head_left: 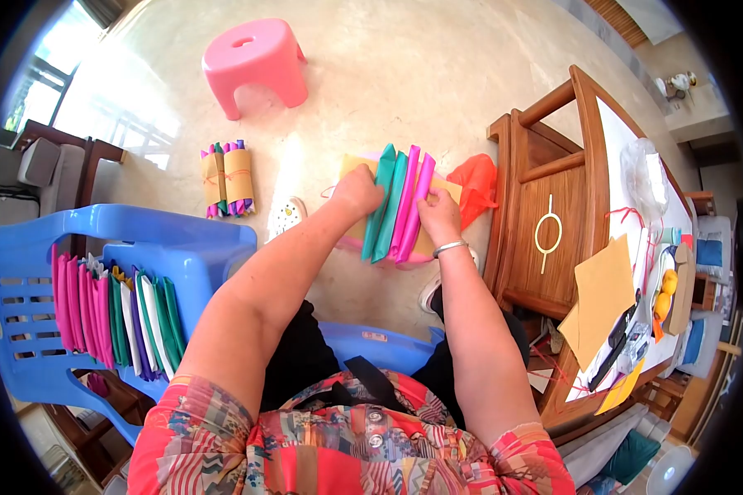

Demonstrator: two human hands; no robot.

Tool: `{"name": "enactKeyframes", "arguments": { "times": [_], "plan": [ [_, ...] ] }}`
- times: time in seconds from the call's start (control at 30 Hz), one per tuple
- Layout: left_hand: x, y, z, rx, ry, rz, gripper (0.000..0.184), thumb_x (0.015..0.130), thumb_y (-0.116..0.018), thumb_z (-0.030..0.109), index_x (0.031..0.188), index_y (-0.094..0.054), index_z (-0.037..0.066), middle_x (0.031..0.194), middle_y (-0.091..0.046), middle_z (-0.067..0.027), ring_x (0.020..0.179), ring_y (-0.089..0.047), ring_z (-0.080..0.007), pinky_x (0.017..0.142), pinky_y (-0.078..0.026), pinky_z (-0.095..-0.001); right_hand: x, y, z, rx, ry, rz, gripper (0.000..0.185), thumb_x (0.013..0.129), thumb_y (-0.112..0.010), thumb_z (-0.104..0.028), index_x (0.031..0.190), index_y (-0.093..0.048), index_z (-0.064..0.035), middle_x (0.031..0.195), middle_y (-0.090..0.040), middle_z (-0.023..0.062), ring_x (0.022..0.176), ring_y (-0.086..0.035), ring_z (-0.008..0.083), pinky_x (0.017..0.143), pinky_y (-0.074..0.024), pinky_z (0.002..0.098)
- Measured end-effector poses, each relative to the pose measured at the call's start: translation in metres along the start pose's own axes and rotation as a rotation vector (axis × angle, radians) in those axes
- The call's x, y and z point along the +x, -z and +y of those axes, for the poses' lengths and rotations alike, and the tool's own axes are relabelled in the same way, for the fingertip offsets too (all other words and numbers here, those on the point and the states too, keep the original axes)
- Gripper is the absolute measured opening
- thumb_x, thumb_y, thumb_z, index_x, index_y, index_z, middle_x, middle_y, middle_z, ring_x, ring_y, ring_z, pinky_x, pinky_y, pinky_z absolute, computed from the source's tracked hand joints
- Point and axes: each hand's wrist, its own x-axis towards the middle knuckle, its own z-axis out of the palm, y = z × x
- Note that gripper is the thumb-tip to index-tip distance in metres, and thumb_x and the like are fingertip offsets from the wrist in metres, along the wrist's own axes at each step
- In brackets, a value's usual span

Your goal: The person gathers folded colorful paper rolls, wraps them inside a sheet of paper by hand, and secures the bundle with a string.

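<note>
Between my hands lie several flat folded strips side by side, with green strips (385,206) on the left and pink strips (411,202) on the right. Under them is a brown paper sheet (352,164), its edges showing on both sides. My left hand (360,192) is closed at the outer edge of the green strips. My right hand (440,213), with a bracelet at the wrist, has its fingers bent against the outermost pink strip and the paper edge. The fingertips of both hands are partly hidden.
Two tied bundles (227,179) lie on the floor near a pink stool (256,62). A blue chair (140,221) on the left holds more folded strips (124,318). A red plastic bag (475,188) is beside the wooden table (545,223), which carries brown paper (600,293) and scissors-like tools.
</note>
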Motion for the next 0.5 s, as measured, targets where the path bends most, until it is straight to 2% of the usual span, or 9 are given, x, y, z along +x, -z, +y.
{"name": "enactKeyframes", "arguments": {
  "times": [0.17, 0.2, 0.27, 0.37, 0.5],
  "plan": [
    [-0.002, 0.008, 0.005, 0.03, 0.033, 0.005, 0.042, 0.086, -0.064, 0.035, 0.115, -0.064, 0.005, 0.109, -0.07, -0.0215, 0.109, -0.066, -0.0373, 0.096, -0.051, -0.0443, -0.001, 0.004, -0.003, -0.028, 0.024, -0.034, 0.044, 0.086, -0.066, -0.033, 0.122, -0.064, -0.0067, 0.101, -0.074, 0.0158, 0.098, -0.07, 0.032, 0.088, -0.0539, 0.0413],
    [-0.006, 0.012, 0.007, 0.044, -0.01, 0.077, 0.04, 0.087, -0.063, 0.034, 0.115, -0.064, 0.005, 0.109, -0.07, -0.0212, 0.11, -0.065, -0.0376, 0.096, -0.051, -0.0445, -0.003, 0.006, -0.005, -0.028, 0.009, -0.046, 0.044, 0.087, -0.066, -0.033, 0.122, -0.064, -0.0067, 0.101, -0.074, 0.0156, 0.098, -0.07, 0.0318, 0.088, -0.0539, 0.0412],
    [-0.01, 0.019, 0.013, 0.082, -0.11, 0.216, 0.036, 0.09, -0.061, 0.031, 0.114, -0.064, 0.005, 0.11, -0.069, -0.0207, 0.111, -0.064, -0.0382, 0.096, -0.051, -0.0449, -0.004, 0.009, -0.009, -0.022, 0.001, -0.052, 0.045, 0.087, -0.066, -0.033, 0.123, -0.063, -0.0062, 0.101, -0.074, 0.0153, 0.098, -0.07, 0.0314, 0.088, -0.0539, 0.041],
    [0.009, 0.025, 0.017, 0.051, -0.516, 0.397, 0.03, 0.093, -0.055, 0.026, 0.113, -0.065, 0.005, 0.113, -0.067, -0.0203, 0.111, -0.062, -0.0386, 0.096, -0.05, -0.0463, -0.009, 0.01, -0.006, -0.012, 0.006, -0.062, 0.048, 0.087, -0.067, -0.032, 0.125, -0.061, -0.0048, 0.1, -0.074, 0.0152, 0.097, -0.071, 0.0309, 0.088, -0.054, 0.0407],
    [0.037, 0.023, 0.042, 0.127, -0.648, 0.327, 0.032, 0.095, -0.051, 0.025, 0.118, -0.065, 0.007, 0.116, -0.067, -0.0183, 0.115, -0.059, -0.0385, 0.1, -0.047, -0.0465, -0.012, 0.017, -0.009, -0.016, 0.008, -0.112, 0.052, 0.086, -0.068, -0.032, 0.129, -0.059, -0.003, 0.102, -0.073, 0.0158, 0.097, -0.071, 0.0304, 0.088, -0.0541, 0.0402]
  ]
}}
